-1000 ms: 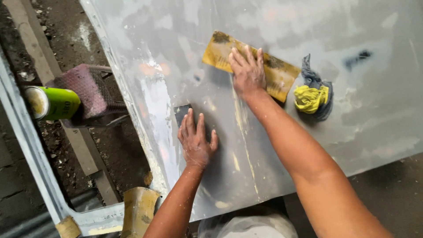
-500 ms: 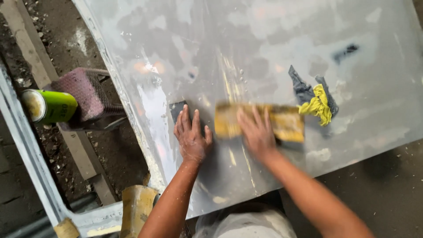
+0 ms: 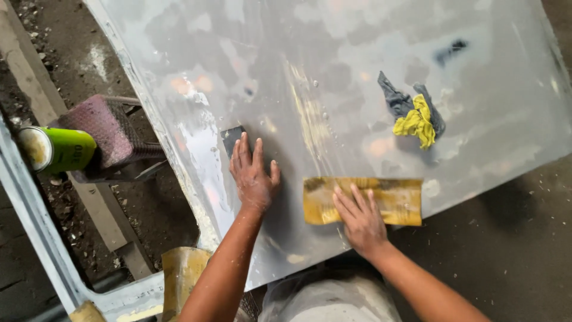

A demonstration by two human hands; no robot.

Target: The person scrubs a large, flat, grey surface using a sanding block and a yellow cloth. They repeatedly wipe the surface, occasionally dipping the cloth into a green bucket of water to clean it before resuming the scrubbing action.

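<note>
yellow sandpaper sheet (image 3: 387, 200) flat on grey panel (image 3: 333, 77), near edge.

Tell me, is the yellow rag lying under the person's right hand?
No, the right hand presses a yellow sanding sheet, while the yellow rag lies apart, farther up the grey panel.

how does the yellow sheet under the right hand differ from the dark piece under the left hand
The yellow sheet is long, rectangular and mostly uncovered; the dark piece is much smaller, and only a corner shows past the fingertips. The right hand covers one end of the sheet; the left hand hides most of the dark piece. Both lie flat on the grey panel.
</note>
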